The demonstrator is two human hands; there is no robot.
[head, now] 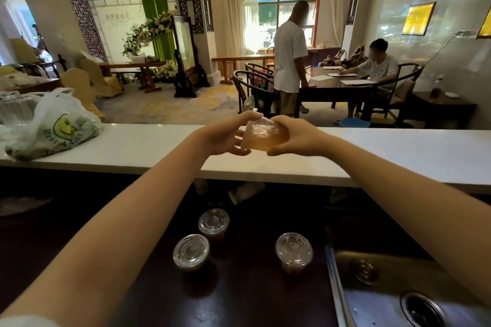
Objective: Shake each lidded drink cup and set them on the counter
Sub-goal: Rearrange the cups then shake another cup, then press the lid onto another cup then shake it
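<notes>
Held cup: clear lidded plastic cup (261,134) with amber drink, tipped over on its side, lid end toward 10 o'clock, raised above the white counter (398,151), frame centre; blurred.
Left hand (225,134): clasped round the lid end of the held cup, thumb on top, fingers curled beneath.
Right hand (295,138): closed round the base end of the same cup, fingers wrapped over it from 3 o'clock.
Arms: both bare, stretched forward from 7 and 4 o'clock, meeting at the cup.
Waiting cups: three lidded cups upright on the dark lower worktop (239,295), at 6 o'clock of the hands; rear cup (214,223), front-left cup (191,251) just beside it at its 7 o'clock, front-right cup (294,251) apart at 4 o'clock of the rear one. Brown drink visible under clear lids.
Sink: steel sink (385,300) at 5 o'clock, drain (422,312) near the frame edge.
Counter, left end: white plastic bag (53,125) with a yellow smiley print, at 9 o'clock of the hands.
Background: standing person in a white shirt (289,61) at 12 o'clock; seated person (380,64) at a dark table (337,87) at 1 o'clock.
</notes>
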